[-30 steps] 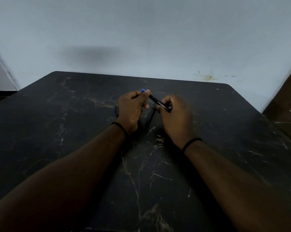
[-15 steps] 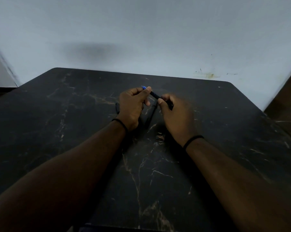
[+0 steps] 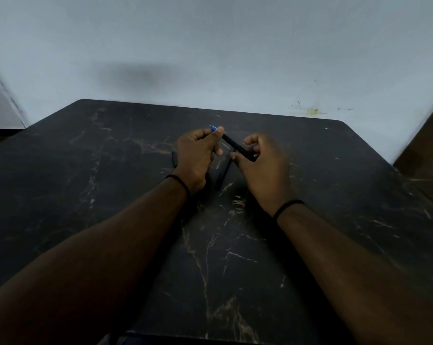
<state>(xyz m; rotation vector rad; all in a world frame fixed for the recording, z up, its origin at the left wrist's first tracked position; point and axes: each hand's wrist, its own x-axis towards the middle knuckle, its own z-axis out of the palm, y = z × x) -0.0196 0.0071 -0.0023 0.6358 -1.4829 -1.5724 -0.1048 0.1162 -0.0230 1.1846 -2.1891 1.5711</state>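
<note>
Just above the counter (image 3: 111, 170), the left hand (image 3: 195, 155) grips the pen (image 3: 235, 145) by its blue tip while the right hand (image 3: 262, 170) pinches its rear end; the pen looks whole, so pulling it apart seems not yet done.

Matt pen (image 3: 236, 147), veined table (image 3: 111, 195)
Pen looks black matt plastic, blue at the tip; table smooth, dark, marble-patterned with a dull sheen; wall (image 3: 210, 46) matt painted.
</note>
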